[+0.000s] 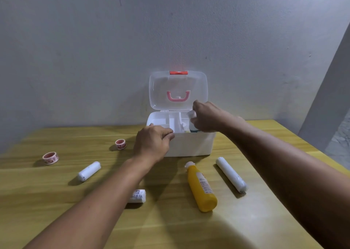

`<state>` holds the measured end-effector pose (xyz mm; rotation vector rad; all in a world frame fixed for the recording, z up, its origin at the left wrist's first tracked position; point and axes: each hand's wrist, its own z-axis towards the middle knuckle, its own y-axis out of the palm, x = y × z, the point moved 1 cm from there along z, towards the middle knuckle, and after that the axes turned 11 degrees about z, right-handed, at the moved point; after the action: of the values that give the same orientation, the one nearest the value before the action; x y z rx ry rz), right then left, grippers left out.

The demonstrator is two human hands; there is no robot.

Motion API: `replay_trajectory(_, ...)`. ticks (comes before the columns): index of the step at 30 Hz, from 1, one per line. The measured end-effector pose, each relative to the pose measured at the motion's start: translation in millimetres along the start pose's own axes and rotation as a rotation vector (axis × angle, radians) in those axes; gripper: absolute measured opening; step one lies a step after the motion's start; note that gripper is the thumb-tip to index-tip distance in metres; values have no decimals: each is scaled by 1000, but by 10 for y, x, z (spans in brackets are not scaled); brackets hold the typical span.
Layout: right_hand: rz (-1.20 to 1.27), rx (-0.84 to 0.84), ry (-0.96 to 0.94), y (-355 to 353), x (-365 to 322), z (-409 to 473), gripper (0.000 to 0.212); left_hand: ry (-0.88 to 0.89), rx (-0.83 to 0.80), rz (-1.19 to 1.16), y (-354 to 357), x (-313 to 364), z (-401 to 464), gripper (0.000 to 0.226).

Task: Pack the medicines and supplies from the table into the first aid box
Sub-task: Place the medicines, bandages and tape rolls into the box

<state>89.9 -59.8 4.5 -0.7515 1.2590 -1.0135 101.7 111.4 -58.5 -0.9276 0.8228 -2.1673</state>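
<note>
Left hand curled on front rim of open first aid box; right hand pinching small white item over box; yellow bottle lying on tabletop.

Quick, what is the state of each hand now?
Left hand: closed on the front rim of the first aid box.
Right hand: closed on a small white item over the box.

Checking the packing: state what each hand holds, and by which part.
Right hand: a small white item, pinched at its end above the first aid box. Left hand: grips the box's front rim.
</note>
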Motion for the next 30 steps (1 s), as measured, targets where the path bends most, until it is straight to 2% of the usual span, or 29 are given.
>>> replay_trajectory(7, 108, 109, -2, -39, 105, 16, 25, -60, -109, 11, -82, -6, 69, 19)
replay_trajectory(10, -20, 136, -90, -68, 54, -48, 13, -90, -147, 7, -106, 7, 105, 20)
replay_trajectory(14, -197, 64, -119, 69, 41, -49, 14, -121, -175, -1, -133, 18, 152, 18)
replay_trajectory(20, 52, 57, 39, 38, 144, 28, 24, -119, -146, 6, -105, 24, 120, 18)
replay_trajectory(23, 56, 5, 86, 51, 107, -17, 30, -115, -139, 7, -102, 27, 116, 20)
replay_trajectory(27, 186, -63, 49, 89, 7, 41, 43, -112, -139, 19, -102, 31, 107, 20)
replay_trajectory(30, 87, -25, -15, 144, -19, 109, 35, -110, -135, 23, -98, 28, 100, 18)
